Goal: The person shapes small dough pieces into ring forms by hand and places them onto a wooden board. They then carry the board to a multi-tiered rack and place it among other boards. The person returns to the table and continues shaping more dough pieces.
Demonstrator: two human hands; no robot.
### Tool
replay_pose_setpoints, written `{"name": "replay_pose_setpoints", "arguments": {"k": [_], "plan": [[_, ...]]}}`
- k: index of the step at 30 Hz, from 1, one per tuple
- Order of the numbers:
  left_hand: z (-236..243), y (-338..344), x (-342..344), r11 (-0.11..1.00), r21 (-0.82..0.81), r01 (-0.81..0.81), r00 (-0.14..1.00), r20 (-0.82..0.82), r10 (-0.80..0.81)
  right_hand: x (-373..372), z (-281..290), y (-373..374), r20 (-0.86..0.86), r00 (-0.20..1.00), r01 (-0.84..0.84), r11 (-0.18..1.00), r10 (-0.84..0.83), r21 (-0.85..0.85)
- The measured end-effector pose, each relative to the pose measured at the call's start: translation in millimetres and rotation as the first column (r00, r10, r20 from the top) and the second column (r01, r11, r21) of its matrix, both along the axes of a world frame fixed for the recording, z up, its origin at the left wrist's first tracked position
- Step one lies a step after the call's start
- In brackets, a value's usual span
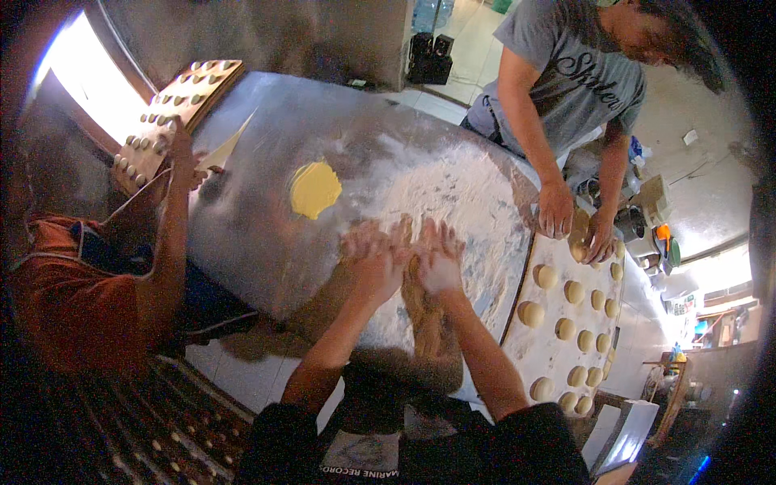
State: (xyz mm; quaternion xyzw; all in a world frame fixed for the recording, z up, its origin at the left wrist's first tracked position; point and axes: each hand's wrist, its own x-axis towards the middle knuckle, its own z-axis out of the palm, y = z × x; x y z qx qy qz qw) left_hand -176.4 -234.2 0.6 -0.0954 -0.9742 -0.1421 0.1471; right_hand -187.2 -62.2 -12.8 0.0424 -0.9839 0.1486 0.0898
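Note:
My left hand (372,246) and my right hand (439,255), dusted white, rest on the steel table (250,202) side by side, fingers spread, at the near edge of a patch of white flour (449,190). Whether anything lies under my palms is hidden. A flattened yellow mound (315,188) of soft paste sits beyond my left hand. To the right, a floured board (517,360) carries several pale dough balls (573,292).
A co-worker (590,81) in grey bends over the board's far end, hands on dough. Another co-worker (105,299) in orange reaches toward a tilted wooden tray (202,85) of small pieces at left. A dark rack (153,428) with pieces stands lower left.

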Motion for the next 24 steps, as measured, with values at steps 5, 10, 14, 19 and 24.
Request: {"name": "replay_pose_setpoints", "arguments": {"k": [5,10,14,19,24], "plan": [[22.6,-23.8,43.0,0.989,0.052,-0.139,0.976,0.179,0.128,39.3,84.8,3.0,0.163,0.984,-0.068,0.996,0.077,-0.061],[39.1,8.6,56.1,0.990,0.117,0.074,0.953,0.284,-0.105,62.8,61.8,22.7,0.316,0.945,0.106,0.838,0.083,-0.535],[43.6,81.5,82.4,0.920,0.381,0.088,0.923,0.317,-0.219,121.3,44.6,126.1,0.371,0.923,0.333,0.694,-0.101,-0.638],[28.3,220.1,134.5,0.630,0.774,0.063,0.639,0.454,-0.621,222.2,49.5,272.9,0.345,0.878,0.474,0.695,-0.330,-0.540],[25.2,290.4,155.5,0.772,0.626,0.110,0.748,0.459,-0.479,251.1,31.8,327.8,0.438,0.812,0.573,0.674,-0.386,-0.467]]}}
